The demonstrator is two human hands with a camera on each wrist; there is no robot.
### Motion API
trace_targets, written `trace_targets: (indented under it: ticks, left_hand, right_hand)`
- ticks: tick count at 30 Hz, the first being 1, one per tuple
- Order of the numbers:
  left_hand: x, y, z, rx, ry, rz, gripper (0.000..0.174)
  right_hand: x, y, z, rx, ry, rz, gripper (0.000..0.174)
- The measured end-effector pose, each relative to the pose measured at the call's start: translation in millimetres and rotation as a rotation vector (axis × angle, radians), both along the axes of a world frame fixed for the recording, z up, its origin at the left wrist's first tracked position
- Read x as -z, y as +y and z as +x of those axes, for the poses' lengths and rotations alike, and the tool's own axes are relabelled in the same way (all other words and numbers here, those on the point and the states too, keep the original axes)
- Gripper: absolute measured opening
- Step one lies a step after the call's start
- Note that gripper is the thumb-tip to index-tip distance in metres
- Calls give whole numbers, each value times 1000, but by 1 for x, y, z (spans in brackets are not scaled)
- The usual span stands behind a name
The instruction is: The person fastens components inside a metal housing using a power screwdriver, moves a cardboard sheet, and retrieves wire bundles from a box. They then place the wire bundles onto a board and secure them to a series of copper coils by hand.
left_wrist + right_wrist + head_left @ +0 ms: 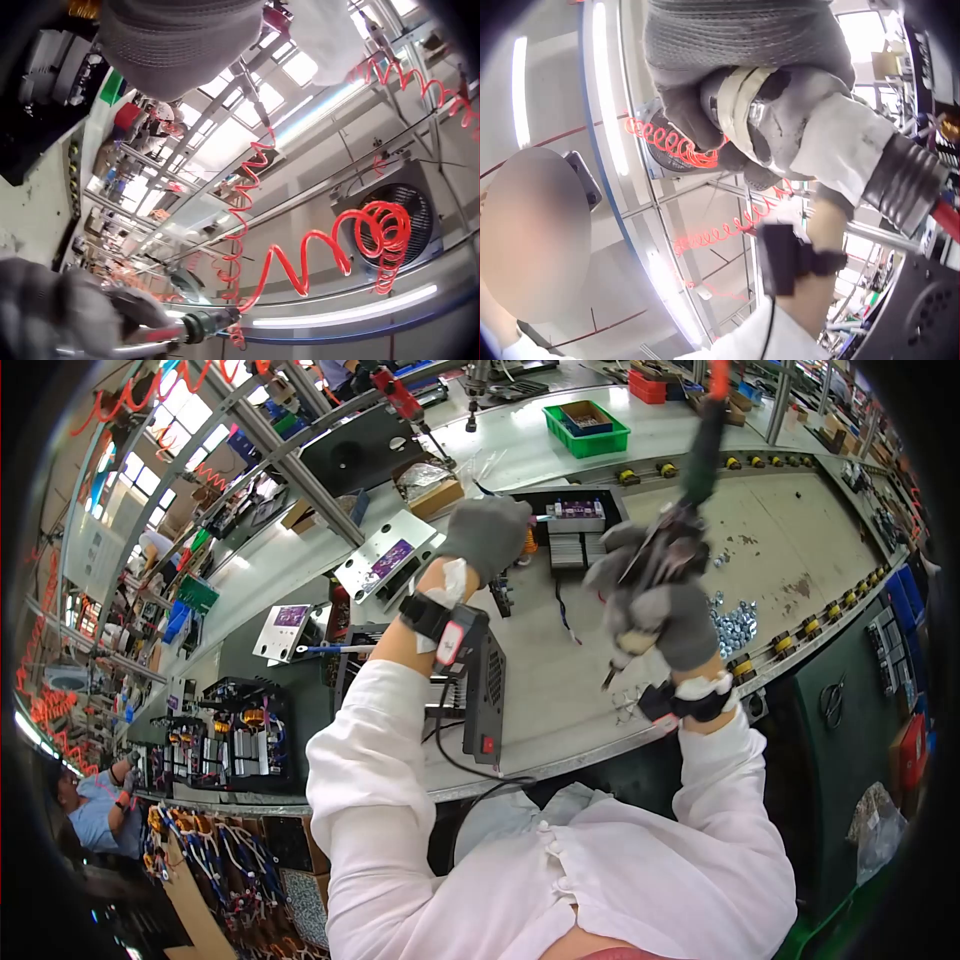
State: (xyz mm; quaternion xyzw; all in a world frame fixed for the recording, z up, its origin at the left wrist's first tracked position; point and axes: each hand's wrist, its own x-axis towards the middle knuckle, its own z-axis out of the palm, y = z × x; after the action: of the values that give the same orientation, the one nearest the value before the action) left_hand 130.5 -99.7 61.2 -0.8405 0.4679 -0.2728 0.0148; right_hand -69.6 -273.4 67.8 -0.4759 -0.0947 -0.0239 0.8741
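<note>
My left hand (487, 535), in a grey glove, is bent at the left edge of a black housing (520, 500) with a purple board (578, 509) and a silver heatsink (577, 550). Whether its fingers hold anything is hidden; the left wrist view shows only the glove (180, 45). To the right of the housing, my gloved right hand (650, 605) grips a dark power tool (690, 510), blurred in the head view. In the right wrist view the fingers of that glove (742, 37) curl round the tool's taped grey body (832, 135).
Loose metal fasteners (735, 625) lie right of the right hand. Near the left forearm stands a black case (487, 695) with a red switch and a cable. Plates with purple boards (385, 565) are farther left. A green bin (588, 435) sits behind; red coiled hoses (300, 262) hang overhead.
</note>
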Motion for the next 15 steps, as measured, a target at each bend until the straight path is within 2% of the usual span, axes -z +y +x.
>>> trace_targets:
  ticks: [1, 2, 3, 4, 5, 6, 7, 8, 9, 11, 12, 13, 15]
  left_hand:
    - [7, 0, 0, 7, 10, -1, 9]
    - [13, -1, 1, 27, 18, -77, 14]
    - [18, -3, 2, 45, 26, -155, 20]
    - [16, -8, 0, -8, 152, -105, 43]
    - [20, -13, 4, -3, 157, -107, 43]
    - [25, -20, 11, -39, 82, -59, 51]
    - [24, -25, 15, -75, 5, -13, 60]
    - [23, -30, 20, -159, 106, 112, 68]
    - [23, -34, 27, -154, 109, 108, 68]
    - [25, -41, 43, -276, 174, 246, 65]
    - [28, -41, 50, -266, 172, 205, 65]
    - [31, -43, 57, -265, 174, 199, 65]
    - [38, -47, 67, -291, 254, 185, 65]
  right_hand:
    - [-13, -11, 0, -36, 17, 31, 39]
    - [-22, -12, 8, 154, -87, 41, 35]
    - [-26, -24, 17, 197, -45, 17, 31]
    - [-36, -26, 27, 311, -36, 41, 29]
    - [-48, -23, 46, 448, -186, 45, 27]
    - [-51, -26, 65, 563, -187, 43, 24]
    - [-50, -32, 82, 566, -237, 18, 22]
    - [-51, -36, 94, 560, -205, -25, 23]
    - [-54, -38, 107, 552, -175, -68, 24]
    - [-35, -41, 156, 720, -261, -139, 20]
    - [-34, -35, 169, 751, -293, -176, 20]
    - [-35, -32, 177, 655, -188, -135, 19]
    - [-27, -23, 207, 669, -190, -151, 18]
